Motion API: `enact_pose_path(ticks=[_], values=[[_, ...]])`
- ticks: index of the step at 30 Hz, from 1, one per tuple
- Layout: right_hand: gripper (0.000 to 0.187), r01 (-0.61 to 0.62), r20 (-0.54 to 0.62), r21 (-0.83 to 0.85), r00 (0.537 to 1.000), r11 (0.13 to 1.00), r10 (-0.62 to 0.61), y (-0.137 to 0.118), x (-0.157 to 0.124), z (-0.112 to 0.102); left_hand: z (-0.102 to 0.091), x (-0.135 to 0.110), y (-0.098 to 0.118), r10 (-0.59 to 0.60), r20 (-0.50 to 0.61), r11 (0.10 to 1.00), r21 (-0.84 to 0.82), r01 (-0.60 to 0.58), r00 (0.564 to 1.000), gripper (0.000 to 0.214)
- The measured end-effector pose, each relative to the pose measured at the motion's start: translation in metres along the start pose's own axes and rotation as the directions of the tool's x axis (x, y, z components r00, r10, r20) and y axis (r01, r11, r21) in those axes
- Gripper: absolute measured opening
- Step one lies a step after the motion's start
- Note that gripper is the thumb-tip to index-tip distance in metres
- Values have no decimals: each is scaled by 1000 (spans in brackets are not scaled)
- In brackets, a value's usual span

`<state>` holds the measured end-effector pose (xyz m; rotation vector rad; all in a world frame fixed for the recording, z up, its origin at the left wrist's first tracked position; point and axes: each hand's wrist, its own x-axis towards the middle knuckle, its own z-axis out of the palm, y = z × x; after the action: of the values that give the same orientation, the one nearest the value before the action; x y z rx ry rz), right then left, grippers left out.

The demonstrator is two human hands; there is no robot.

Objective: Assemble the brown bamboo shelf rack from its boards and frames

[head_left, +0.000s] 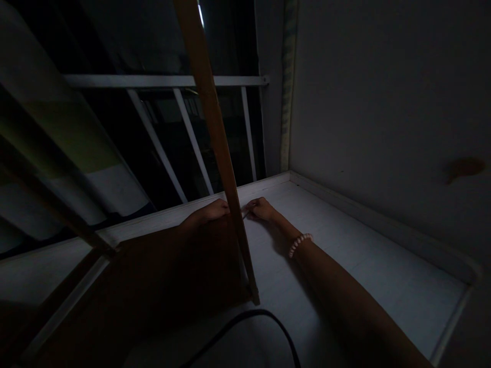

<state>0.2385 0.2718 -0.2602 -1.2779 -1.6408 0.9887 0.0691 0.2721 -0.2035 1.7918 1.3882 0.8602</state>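
Observation:
An upright wooden board [220, 138], seen nearly edge-on, stands between my two hands. My right hand [261, 209], with a beaded bracelet [300, 245] on the wrist, is on its right side near the far end. Those fingers pinch a thin dark rod [245, 215] that points at the board; its exact kind is too dim to tell. On the other side, my left hand [215, 210] is closed, fingertips against or close to the board's left face. What it holds, if anything, is hidden. A dark brown panel [192, 266] joins the board at the left.
The white ledge [356, 255] has a raised rim along the wall. A black cord [264, 312] loops in front. White window rails [164, 81] run behind, with a striped cloth [61, 133] at left. Another wooden bar [57, 204] slants at left. The room is dark.

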Motion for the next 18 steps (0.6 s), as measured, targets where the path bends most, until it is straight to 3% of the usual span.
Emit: enact_pose_path(ticks=[8,18], values=[[20,54,76,89,995,995,-61,-8,-7,-1,-2,1,0,-18,21,1000,-1,18,1000,30],[25,71,141,157,986,985,-93,-24,-21,-6,-1,0,-1,10,-84,999,-42,-14,996,31]])
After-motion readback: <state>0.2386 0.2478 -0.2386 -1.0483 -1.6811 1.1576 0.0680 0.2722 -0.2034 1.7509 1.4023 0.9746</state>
